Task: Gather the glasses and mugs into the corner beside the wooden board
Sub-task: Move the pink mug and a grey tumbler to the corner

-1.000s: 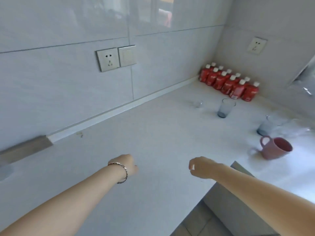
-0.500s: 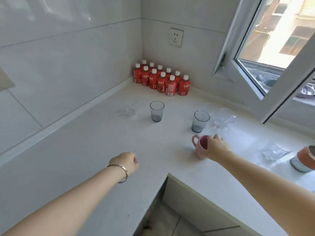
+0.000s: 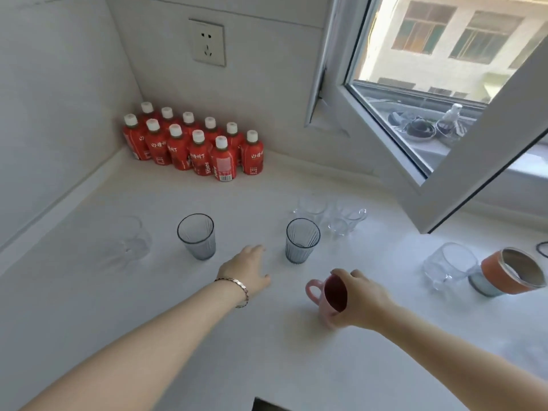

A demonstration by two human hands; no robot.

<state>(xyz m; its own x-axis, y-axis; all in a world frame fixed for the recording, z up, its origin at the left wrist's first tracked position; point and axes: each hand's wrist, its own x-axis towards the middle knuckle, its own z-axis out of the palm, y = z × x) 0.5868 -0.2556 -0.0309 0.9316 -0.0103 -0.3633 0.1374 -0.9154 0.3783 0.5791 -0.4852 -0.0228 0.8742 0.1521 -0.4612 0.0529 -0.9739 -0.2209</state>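
Note:
My right hand (image 3: 360,301) grips a pink mug (image 3: 327,295) by its rim on the white counter (image 3: 118,307), the handle pointing left. My left hand (image 3: 247,269) hovers open between two grey ribbed glasses, one at the left (image 3: 197,236) and one at the right (image 3: 302,241). A clear glass (image 3: 133,237) stands further left. Two clear glass mugs (image 3: 347,221) sit behind the right grey glass. At the right are another clear glass mug (image 3: 447,266) and an orange-sleeved cup (image 3: 510,272). No wooden board is in view.
A pack of red bottles (image 3: 195,145) fills the far corner under a wall socket (image 3: 207,43). An open window sash (image 3: 462,161) juts over the counter at the right. The counter's front edge has a dark notch (image 3: 267,404) near me.
The view has swung right and closer to the corner. My left hand has reached forward and opened between the grey glasses. My right hand has taken hold of the pink mug.

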